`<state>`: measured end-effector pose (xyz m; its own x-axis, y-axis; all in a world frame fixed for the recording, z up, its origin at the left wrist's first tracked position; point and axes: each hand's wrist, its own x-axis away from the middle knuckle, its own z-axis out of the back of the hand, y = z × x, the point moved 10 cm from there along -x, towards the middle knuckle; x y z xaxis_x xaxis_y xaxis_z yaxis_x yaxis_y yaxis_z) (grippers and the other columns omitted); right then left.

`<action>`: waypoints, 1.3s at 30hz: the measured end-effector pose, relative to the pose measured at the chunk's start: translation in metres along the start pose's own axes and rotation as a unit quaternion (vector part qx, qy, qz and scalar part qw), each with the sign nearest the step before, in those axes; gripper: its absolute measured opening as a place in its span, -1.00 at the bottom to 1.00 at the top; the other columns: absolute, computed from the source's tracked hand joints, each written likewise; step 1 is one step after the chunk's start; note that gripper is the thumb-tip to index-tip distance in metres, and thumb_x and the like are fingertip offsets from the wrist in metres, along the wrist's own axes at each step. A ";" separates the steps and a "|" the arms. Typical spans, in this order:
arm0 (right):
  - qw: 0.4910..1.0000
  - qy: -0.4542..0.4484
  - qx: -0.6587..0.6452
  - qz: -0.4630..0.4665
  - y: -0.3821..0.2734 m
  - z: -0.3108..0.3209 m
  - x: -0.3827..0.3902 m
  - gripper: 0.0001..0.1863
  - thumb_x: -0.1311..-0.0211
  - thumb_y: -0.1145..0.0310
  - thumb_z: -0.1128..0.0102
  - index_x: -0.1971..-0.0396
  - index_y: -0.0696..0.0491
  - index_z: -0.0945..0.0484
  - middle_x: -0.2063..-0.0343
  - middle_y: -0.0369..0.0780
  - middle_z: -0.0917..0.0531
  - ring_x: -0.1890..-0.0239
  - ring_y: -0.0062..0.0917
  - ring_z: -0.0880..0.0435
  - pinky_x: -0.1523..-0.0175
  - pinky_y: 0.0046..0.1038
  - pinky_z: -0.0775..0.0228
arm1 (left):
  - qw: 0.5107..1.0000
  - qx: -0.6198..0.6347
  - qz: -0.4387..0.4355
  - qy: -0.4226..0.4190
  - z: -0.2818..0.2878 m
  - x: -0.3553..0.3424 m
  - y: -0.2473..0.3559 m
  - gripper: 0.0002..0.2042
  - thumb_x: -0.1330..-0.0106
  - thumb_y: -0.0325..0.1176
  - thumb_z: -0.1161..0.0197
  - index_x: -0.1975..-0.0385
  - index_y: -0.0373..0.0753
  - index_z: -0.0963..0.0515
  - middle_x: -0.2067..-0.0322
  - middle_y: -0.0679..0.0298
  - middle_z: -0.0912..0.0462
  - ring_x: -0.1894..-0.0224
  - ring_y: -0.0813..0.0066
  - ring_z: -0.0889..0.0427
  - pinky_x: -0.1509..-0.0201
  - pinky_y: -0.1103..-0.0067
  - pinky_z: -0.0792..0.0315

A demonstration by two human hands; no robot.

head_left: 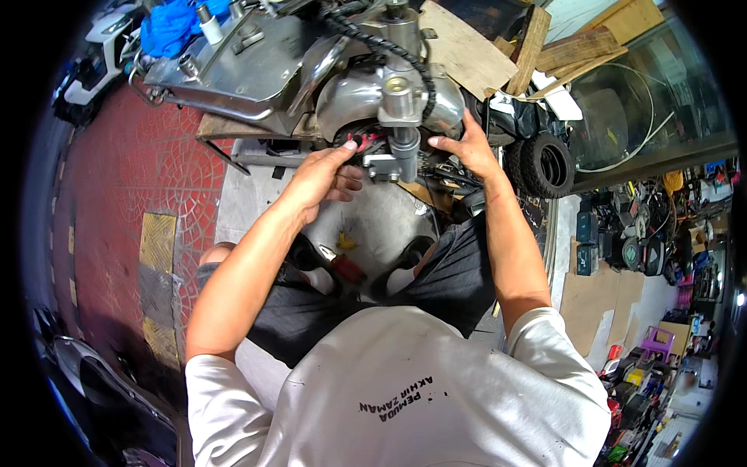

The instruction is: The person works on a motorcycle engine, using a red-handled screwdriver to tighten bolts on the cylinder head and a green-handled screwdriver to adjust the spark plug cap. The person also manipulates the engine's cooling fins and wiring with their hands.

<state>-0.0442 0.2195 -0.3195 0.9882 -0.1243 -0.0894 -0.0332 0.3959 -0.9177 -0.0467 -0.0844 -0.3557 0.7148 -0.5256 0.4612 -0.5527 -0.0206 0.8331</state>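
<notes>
A polished, curved metal shell (342, 101) stands in front of me, with an upright grey metal column (401, 101) through its middle. A black spiral-wrapped cable (373, 45) runs over its top. Below the shell's left rim, pink-red and dark wires (359, 142) show. My left hand (323, 179) is open there, thumb tip at the wires and fingers apart, below the thumb. My right hand (467, 148) holds the shell's right edge, thumb inward below the rim; its other fingers are partly hidden. A small metal bracket (383, 166) sits at the column's lower end.
A silver metal tank (241, 78) rests on a bench at the left, near blue plastic (167, 29). Wooden boards (576, 50) and black tyres (554, 166) lie at the right. Between my feet is a red-handled tool (348, 269); a motorbike (109, 389) stands lower left.
</notes>
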 end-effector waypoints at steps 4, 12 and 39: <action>1.000 0.001 0.008 -0.008 0.006 0.001 0.007 -0.04 -0.08 0.28 -0.67 -0.43 0.25 -0.32 -0.23 -0.14 -0.60 -0.31 -0.44 -0.48 -0.47 -0.41 -0.20 | 0.996 0.080 -0.028 0.020 0.001 -0.010 -0.003 -0.72 -0.57 -0.15 -0.28 0.06 -0.27 -0.56 0.33 0.21 -0.72 0.40 0.46 -0.71 0.31 0.48 -0.66; 0.999 0.037 0.038 0.001 0.004 0.003 0.007 -0.02 -0.08 0.30 -0.65 -0.47 0.20 -0.29 -0.25 -0.11 -0.59 -0.31 -0.44 -0.49 -0.47 -0.38 -0.23 | 0.990 0.083 -0.109 0.018 0.002 -0.017 0.010 -0.76 -0.54 -0.19 -0.32 0.13 -0.26 -0.61 0.46 0.33 -0.64 0.52 0.56 -0.57 0.33 0.50 -0.64; 0.986 0.099 0.005 0.134 -0.050 0.000 0.017 0.05 0.04 0.05 -0.46 -0.49 0.18 -0.29 -0.33 0.09 -0.47 -0.43 -0.05 -0.38 -0.55 -0.14 -0.14 | 0.985 -0.097 -0.088 0.115 -0.012 -0.013 0.023 -0.64 -0.41 -0.05 -0.47 0.27 -0.26 -0.60 0.59 0.40 -0.51 0.63 0.61 -0.48 0.59 0.62 -0.36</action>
<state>-0.0256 0.1974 -0.2748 0.8957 -0.1877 -0.4032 -0.2877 0.4469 -0.8471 -0.0637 -0.0680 -0.3391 0.8825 -0.3207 0.3439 -0.3365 0.0802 0.9383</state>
